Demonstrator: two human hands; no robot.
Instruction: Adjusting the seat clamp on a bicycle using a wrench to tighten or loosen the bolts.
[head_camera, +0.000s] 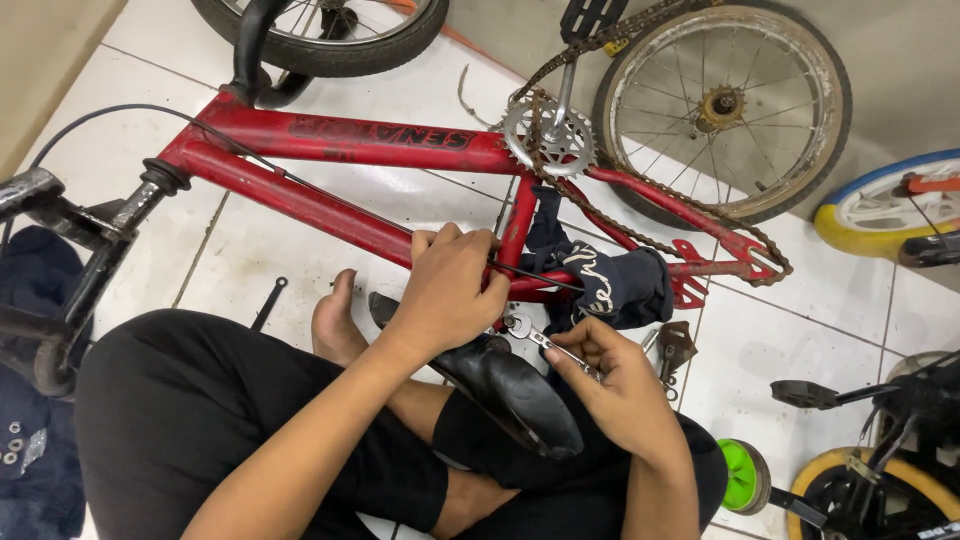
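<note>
- Two hands meet at the seat clamp of a red bicycle frame (330, 140), which lies flat on the white tiled floor (800, 330) so the joint faces up toward the seated person.
- The left hand (450, 290) is clenched over the point where the seat tube meets the frame. It looks like a bracing hold, steadying the clamp while the tool turns.
- The right hand (620, 385) grasps a small metal spanner (535, 335), fingers pinched round the shaft. The tool's ring end sits just under the left hand, right at the clamp.
- The black saddle (510, 385) rests across the person's crossed legs, tucked between both forearms, so it is kept close to its fitting.
- A thin black cable (300, 180) runs along the frame and under the left fingers.
- The rusty chain (660, 215) hangs slack off the chainring (548, 135) and trails to the rear dropouts. The rear wheel (725, 105) lies apart on the floor behind, out of the frame.
- A dark cloth (610, 280) is draped over the stays just beside the work, handy for grime, I'd judge.
- A slim black tool (268, 303) lies by the bare foot (335, 325), within reach.
- Other small bicycles crowd the right edge, well apart from the hands.
</note>
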